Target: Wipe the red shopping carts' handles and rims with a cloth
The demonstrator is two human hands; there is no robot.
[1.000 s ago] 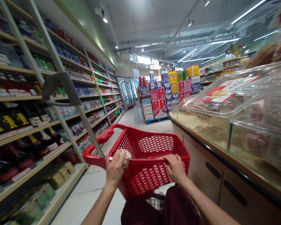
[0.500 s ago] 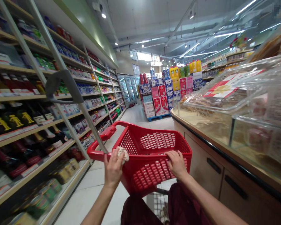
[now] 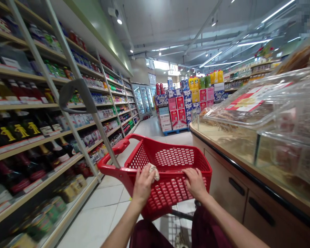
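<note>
A red plastic shopping basket with perforated walls stands in front of my knees, its long grey pull handle raised and slanting up to the left. My left hand is closed on a crumpled whitish cloth, pressed against the near rim left of its middle. Farther right, my right hand grips the same rim, fingers hooked over the top edge. Little shows inside the basket beyond its far perforated wall.
Shelves of bottles and cans line the left side. A wooden counter with clear plastic food packs borders the right. Ahead, stacked drink cartons stand on a blue pallet, with glass-door fridges behind.
My left hand has slid right along the near rim with the cloth, away from the pull handle's base. My right hand keeps its place on the rim.
</note>
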